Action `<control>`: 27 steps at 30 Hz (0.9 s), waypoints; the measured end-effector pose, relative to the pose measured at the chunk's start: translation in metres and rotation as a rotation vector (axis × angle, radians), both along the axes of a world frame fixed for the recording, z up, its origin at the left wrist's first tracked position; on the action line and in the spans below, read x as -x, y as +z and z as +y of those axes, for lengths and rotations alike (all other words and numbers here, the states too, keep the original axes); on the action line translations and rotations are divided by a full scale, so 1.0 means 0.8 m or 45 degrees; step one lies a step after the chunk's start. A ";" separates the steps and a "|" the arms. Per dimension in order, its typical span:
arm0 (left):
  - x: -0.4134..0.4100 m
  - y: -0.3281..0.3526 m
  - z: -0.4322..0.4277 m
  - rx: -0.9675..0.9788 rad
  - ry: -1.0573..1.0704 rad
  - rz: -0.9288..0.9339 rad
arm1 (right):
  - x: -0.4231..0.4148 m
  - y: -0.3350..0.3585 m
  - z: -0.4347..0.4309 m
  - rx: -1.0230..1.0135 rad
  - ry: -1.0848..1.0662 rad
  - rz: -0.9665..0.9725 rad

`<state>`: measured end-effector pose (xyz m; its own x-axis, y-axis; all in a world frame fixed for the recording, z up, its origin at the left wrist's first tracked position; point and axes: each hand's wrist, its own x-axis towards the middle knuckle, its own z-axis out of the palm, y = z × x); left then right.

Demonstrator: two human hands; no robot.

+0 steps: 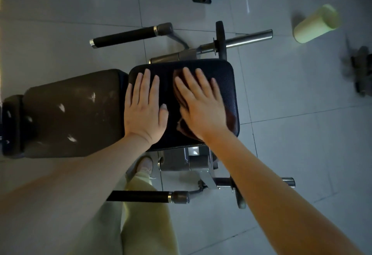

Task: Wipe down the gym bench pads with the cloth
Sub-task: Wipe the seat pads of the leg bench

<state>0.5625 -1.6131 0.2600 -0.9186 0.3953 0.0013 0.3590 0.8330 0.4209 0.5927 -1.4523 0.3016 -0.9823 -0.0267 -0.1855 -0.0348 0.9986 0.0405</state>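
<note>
From above: the right hand (pixel 201 109), fingers straight and spread, presses a reddish-brown cloth (pixel 179 93) flat on the black seat pad (pixel 223 77) at centre. The left hand (pixel 144 109) lies flat and empty beside it at nine o'clock. The cloth looks light, soft and likely to bunch, so a broad palm press suits it; the scuffed back pad (pixel 72 113) lies farther toward nine o'clock.

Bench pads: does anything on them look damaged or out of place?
Yes. The brown pad has several pale patches that look like scuffs or tears in its cover. The black pad, where the right hand presses the cloth, looks intact. A pale cylinder lies tipped on the floor beyond.
</note>
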 end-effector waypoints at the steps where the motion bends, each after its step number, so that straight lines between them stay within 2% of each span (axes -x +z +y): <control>1: 0.000 0.000 -0.001 -0.010 -0.004 -0.009 | -0.004 0.001 0.015 -0.024 -0.020 0.006; 4: -0.001 -0.001 -0.006 0.003 -0.076 -0.025 | -0.002 0.009 0.024 -0.076 -0.317 0.099; 7: -0.007 -0.010 -0.033 0.037 -0.168 0.002 | 0.018 0.002 -0.021 -0.082 -0.729 0.123; 9: -0.012 -0.015 -0.053 0.047 -0.206 0.010 | 0.037 -0.006 -0.056 -0.082 -0.888 0.146; 11: -0.014 -0.017 -0.070 0.104 -0.224 -0.002 | 0.052 -0.015 -0.090 -0.070 -0.827 0.126; 15: -0.018 -0.019 -0.101 0.320 -0.196 -0.050 | 0.058 -0.029 -0.144 0.006 -0.425 0.045; 17: -0.020 -0.017 -0.112 0.400 -0.177 -0.096 | 0.047 -0.031 -0.149 0.035 -0.182 0.024; 21: -0.020 -0.005 -0.102 0.385 -0.296 -0.118 | 0.022 -0.018 -0.115 0.102 0.247 -0.112; 24: -0.019 0.000 -0.086 0.375 -0.305 -0.163 | -0.004 -0.003 -0.061 0.071 0.225 -0.109; 27: -0.015 0.003 -0.071 0.368 -0.361 -0.146 | -0.031 0.007 -0.007 0.061 -0.056 -0.001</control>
